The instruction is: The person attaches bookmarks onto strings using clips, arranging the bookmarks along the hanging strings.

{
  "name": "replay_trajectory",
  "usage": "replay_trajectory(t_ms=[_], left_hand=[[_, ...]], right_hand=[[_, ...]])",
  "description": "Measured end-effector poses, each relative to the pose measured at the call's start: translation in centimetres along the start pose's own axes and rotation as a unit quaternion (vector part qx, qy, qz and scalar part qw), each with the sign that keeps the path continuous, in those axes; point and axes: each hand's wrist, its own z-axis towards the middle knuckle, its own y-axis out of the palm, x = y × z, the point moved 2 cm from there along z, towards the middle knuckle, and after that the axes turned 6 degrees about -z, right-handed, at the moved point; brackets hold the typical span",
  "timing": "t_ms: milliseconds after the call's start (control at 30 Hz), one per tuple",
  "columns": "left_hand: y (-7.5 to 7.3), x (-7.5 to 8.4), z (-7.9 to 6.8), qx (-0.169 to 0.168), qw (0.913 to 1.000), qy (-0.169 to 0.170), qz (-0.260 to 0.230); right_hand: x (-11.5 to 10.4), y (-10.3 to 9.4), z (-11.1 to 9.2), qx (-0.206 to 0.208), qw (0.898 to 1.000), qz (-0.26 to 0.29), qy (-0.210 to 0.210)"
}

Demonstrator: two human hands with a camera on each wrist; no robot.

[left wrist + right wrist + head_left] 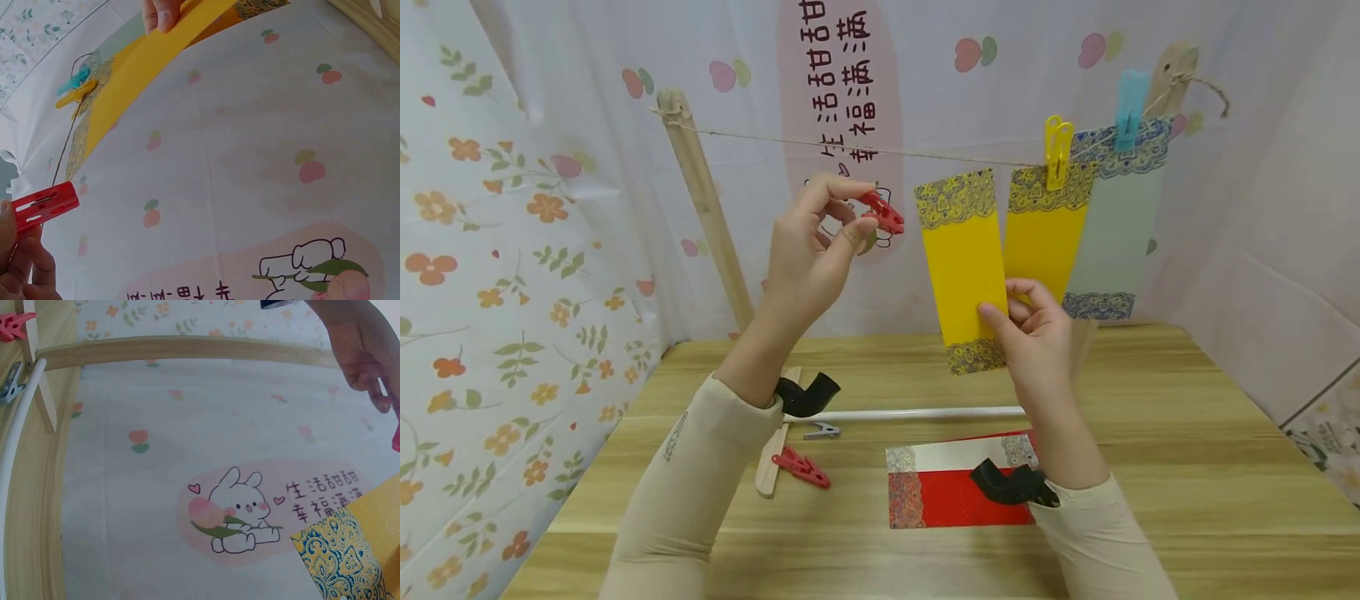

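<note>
My left hand [816, 242] pinches a red clothespin [882, 212] just below the twine line [820, 144]; in the left wrist view that clothespin [47, 206] points toward the line. My right hand [1037, 337] holds a yellow card [964, 267] with patterned ends by its lower right edge, thumb in front. The card's top sits a little under the twine, apart from the red clothespin. Beside it hangs another yellow card [1047, 250] under a yellow clothespin [1057, 152]. Farther right, a pale green card [1112, 237] hangs from a blue clothespin [1129, 111].
Wooden posts, left [703, 200] and right [1172, 75], carry the twine. On the table [1210, 467] lie a red clothespin [801, 467], a grey clothespin [822, 431], a red card [947, 498] and a white card [955, 457]. A white rod [917, 413] spans the frame's base.
</note>
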Motion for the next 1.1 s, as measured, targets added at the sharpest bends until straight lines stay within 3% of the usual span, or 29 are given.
replay_trajectory(t_ms=[167,433,800,1100], left_hand=[[0.2,0.5,1.1,0.018,0.9997,0.002,-0.018],[0.9,0.9,2.4,0.014,0.9992,0.0,-0.037],[1.6,1.7,3.7,0.025,0.9976,0.027,-0.059],[2.5,2.2,4.6,0.015,0.9956,0.006,-0.092]], right_hand=[[-0.3,0.5,0.2,0.015,1.0,0.005,0.005],[-0.1,1.0,0.1,0.03,0.999,0.015,0.002],[0.5,1.2,0.2,0.043,0.998,0.04,-0.016],[0.3,1.3,0.4,0.049,0.997,0.053,-0.019]])
